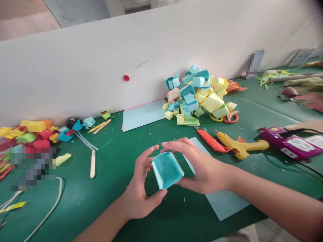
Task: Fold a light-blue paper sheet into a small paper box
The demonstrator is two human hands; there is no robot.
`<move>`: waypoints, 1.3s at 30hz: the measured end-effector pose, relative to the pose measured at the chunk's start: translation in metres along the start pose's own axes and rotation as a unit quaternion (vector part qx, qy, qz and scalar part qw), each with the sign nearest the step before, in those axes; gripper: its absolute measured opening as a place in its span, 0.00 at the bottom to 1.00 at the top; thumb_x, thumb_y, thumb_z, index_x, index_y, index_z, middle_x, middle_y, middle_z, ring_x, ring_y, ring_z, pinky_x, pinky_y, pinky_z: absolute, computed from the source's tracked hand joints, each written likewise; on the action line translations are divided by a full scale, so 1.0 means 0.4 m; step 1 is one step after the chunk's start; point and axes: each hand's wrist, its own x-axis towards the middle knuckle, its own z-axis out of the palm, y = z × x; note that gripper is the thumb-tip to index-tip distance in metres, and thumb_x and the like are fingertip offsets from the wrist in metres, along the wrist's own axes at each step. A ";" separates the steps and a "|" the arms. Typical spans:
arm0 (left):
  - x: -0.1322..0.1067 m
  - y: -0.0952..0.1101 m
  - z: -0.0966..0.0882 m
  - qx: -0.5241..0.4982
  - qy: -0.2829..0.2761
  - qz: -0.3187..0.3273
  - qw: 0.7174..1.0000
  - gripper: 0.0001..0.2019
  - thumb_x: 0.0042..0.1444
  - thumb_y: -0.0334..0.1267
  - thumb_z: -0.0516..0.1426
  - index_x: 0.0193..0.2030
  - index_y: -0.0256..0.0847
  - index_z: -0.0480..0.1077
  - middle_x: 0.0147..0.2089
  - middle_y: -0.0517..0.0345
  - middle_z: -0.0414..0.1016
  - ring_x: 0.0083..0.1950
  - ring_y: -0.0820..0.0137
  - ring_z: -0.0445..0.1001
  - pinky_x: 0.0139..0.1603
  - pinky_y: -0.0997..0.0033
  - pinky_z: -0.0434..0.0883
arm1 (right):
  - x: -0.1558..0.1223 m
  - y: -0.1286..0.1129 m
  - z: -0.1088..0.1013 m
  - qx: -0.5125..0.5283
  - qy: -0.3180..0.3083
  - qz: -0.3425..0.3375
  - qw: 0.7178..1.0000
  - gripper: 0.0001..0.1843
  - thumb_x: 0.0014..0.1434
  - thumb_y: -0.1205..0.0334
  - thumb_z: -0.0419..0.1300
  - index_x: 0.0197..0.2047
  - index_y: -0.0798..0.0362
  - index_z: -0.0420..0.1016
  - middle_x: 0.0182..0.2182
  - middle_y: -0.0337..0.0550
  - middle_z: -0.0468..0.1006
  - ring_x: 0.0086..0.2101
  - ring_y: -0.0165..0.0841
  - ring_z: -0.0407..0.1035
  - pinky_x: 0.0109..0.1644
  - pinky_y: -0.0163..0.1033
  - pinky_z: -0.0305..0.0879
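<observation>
A small light-blue paper box [168, 169], its open side facing me, is held up over the green table between both hands. My left hand [141, 188] grips it from the left, with the thumb at its lower edge and the fingers along its far left side. From the right, my right hand [199, 164] holds it, fingers arched over the top and thumb by the lower right side. A sheet of light-blue paper [224, 205] lies partly under my right hand and forearm. Beyond that hand lies a red utility knife [212, 139].
A yellow glue gun [241, 144] and a purple power strip [290, 143] with cables lie to the right. Folded paper boxes [196, 90] are heaped against the white partition [101, 67]. More coloured pieces [35, 132] and a wooden stick [93, 164] lie left.
</observation>
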 end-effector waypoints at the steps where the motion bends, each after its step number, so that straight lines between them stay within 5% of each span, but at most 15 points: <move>1: 0.000 -0.002 0.004 0.042 0.028 0.034 0.998 0.43 0.60 0.32 0.61 0.75 0.53 0.41 0.75 0.39 0.46 0.70 0.49 0.61 0.62 0.45 0.71 | 0.000 0.000 0.002 -0.005 0.003 0.007 1.000 0.44 0.60 0.64 0.65 0.72 0.46 0.45 0.62 0.56 0.68 0.55 0.44 0.67 0.58 0.53 0.63; 6: 0.007 -0.005 0.007 0.259 0.109 0.189 0.941 0.38 0.55 0.21 0.60 0.67 0.54 0.54 0.68 0.44 0.51 0.65 0.53 0.65 0.56 0.49 0.76 | -0.001 0.001 0.011 -0.012 0.003 0.044 0.999 0.45 0.59 0.64 0.66 0.72 0.47 0.46 0.59 0.54 0.71 0.53 0.45 0.66 0.56 0.52 0.65; 10: 0.014 0.013 -0.009 0.435 0.112 0.244 0.859 0.21 0.52 0.22 0.64 0.48 0.51 0.71 0.57 0.50 0.57 0.61 0.56 0.61 0.58 0.53 0.73 | -0.003 0.005 0.013 -0.020 -0.006 0.062 0.998 0.46 0.58 0.65 0.65 0.73 0.46 0.46 0.59 0.54 0.70 0.53 0.45 0.65 0.55 0.53 0.65; 12: 0.021 0.023 -0.019 0.468 0.097 0.252 0.841 0.13 0.53 0.26 0.65 0.40 0.49 0.73 0.54 0.51 0.59 0.58 0.56 0.61 0.57 0.54 0.71 | -0.004 0.008 0.015 -0.026 -0.018 0.074 0.997 0.47 0.57 0.66 0.65 0.73 0.46 0.46 0.59 0.54 0.71 0.53 0.46 0.65 0.54 0.53 0.66; 16: 0.034 0.023 -0.036 0.478 0.040 0.255 0.840 0.09 0.56 0.27 0.63 0.36 0.47 0.74 0.55 0.52 0.66 0.57 0.58 0.63 0.57 0.56 0.69 | -0.004 0.013 0.018 -0.045 -0.039 0.090 0.994 0.47 0.56 0.67 0.65 0.73 0.45 0.47 0.60 0.53 0.70 0.55 0.47 0.64 0.54 0.53 0.67; 23: 0.022 -0.004 -0.049 0.491 -0.018 0.251 0.834 0.10 0.61 0.27 0.61 0.43 0.49 0.76 0.52 0.57 0.76 0.51 0.61 0.68 0.56 0.58 0.66 | -0.004 0.023 0.019 -0.059 -0.066 0.099 0.991 0.46 0.59 0.65 0.65 0.74 0.47 0.47 0.59 0.53 0.72 0.55 0.46 0.63 0.55 0.54 0.67; 31: 0.022 0.003 -0.058 0.499 -0.047 0.221 0.837 0.11 0.64 0.26 0.58 0.41 0.49 0.76 0.51 0.62 0.80 0.48 0.63 0.71 0.50 0.59 0.63 | -0.002 0.025 -0.001 -0.067 -0.073 0.106 0.989 0.48 0.60 0.65 0.64 0.75 0.45 0.42 0.61 0.53 0.71 0.59 0.49 0.61 0.58 0.58 0.66; 35: 0.026 0.002 -0.069 0.519 -0.044 0.224 0.823 0.11 0.66 0.26 0.55 0.37 0.46 0.73 0.40 0.61 0.80 0.43 0.65 0.71 0.46 0.60 0.61 | -0.001 0.024 -0.021 -0.084 -0.059 0.125 0.987 0.46 0.61 0.65 0.63 0.75 0.43 0.42 0.60 0.51 0.71 0.61 0.49 0.59 0.60 0.60 0.64; 39: 0.029 0.000 -0.066 0.482 -0.027 0.202 0.852 0.10 0.67 0.29 0.55 0.34 0.43 0.72 0.34 0.60 0.76 0.37 0.68 0.71 0.42 0.62 0.62 | -0.001 0.027 -0.016 -0.090 -0.078 0.125 0.985 0.45 0.61 0.63 0.64 0.74 0.44 0.45 0.61 0.52 0.70 0.60 0.48 0.60 0.59 0.60 0.65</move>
